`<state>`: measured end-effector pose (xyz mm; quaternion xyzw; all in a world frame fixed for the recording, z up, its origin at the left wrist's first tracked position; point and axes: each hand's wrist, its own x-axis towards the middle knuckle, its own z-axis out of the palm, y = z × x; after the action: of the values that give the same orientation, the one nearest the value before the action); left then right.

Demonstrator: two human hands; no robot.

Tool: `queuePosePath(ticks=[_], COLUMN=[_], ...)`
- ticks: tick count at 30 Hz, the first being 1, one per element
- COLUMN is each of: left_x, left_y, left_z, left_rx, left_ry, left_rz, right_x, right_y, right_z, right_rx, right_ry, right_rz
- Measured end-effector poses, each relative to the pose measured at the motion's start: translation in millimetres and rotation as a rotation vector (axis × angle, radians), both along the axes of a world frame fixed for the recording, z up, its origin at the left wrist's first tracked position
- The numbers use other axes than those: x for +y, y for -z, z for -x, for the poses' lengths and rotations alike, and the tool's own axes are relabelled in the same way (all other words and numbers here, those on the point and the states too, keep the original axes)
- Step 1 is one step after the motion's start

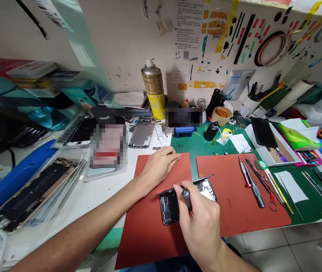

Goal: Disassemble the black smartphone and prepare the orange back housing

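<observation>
An opened smartphone (pixel 169 208) lies on the red mat (pixel 146 226), its battery and inner parts exposed. A thin panel edge stands raised along its far side. My right hand (pixel 202 215) is over the phone, closed around a screwdriver (pixel 187 197) with a dark grey handle; its tip is hidden. My left hand (pixel 161 165) rests near the mat's far edge, fingers bent and drawn together beside tiny light specks. Whether anything sits between those fingertips is too small to tell.
A second red mat (pixel 229 206) carries screwdrivers (pixel 244 172), tweezers (pixel 259 172) and red-handled scissors (pixel 272 204). Behind stand a yellow spray can (pixel 155 90) and a black bottle (pixel 212 131). Phone parts (pixel 142 133) lie on the left; a white box (pixel 287 156) sits right.
</observation>
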<state>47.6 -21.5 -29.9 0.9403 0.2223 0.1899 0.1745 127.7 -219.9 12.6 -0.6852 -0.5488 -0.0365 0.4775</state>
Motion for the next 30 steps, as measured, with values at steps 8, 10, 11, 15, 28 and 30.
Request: queuePosePath(ticks=[8, 10, 11, 15, 28, 30], left_x=[-0.3, -0.3, -0.2, -0.1, -68.4, -75.3], left_y=[0.4, 0.2, 0.1, -3.9, -44.5, -39.0], left_z=[3.0, 4.1, 4.8, 10.7, 90.1, 90.8], left_rx=[-0.014, -0.02, -0.025, -0.057, -0.167, -0.152], left_ry=[0.018, 0.025, 0.028, 0.036, -0.023, -0.011], left_rz=[0.014, 0.025, 0.03, 0.05, 0.576, 0.603], right_x=[0.9, 0.9, 0.9, 1.5, 7.5, 6.8], right_y=[1.1, 1.8, 2.3, 3.1, -2.3, -5.8], right_z=[0.0, -0.1, -0.2, -0.5, -0.9, -1.8], right_rx=[-0.001, -0.003, -0.005, -0.02, -0.072, -0.045], right_ry=[0.0, 0.001, 0.001, 0.009, 0.03, 0.032], right_rz=[-0.012, -0.008, -0.007, -0.016, 0.022, 0.05])
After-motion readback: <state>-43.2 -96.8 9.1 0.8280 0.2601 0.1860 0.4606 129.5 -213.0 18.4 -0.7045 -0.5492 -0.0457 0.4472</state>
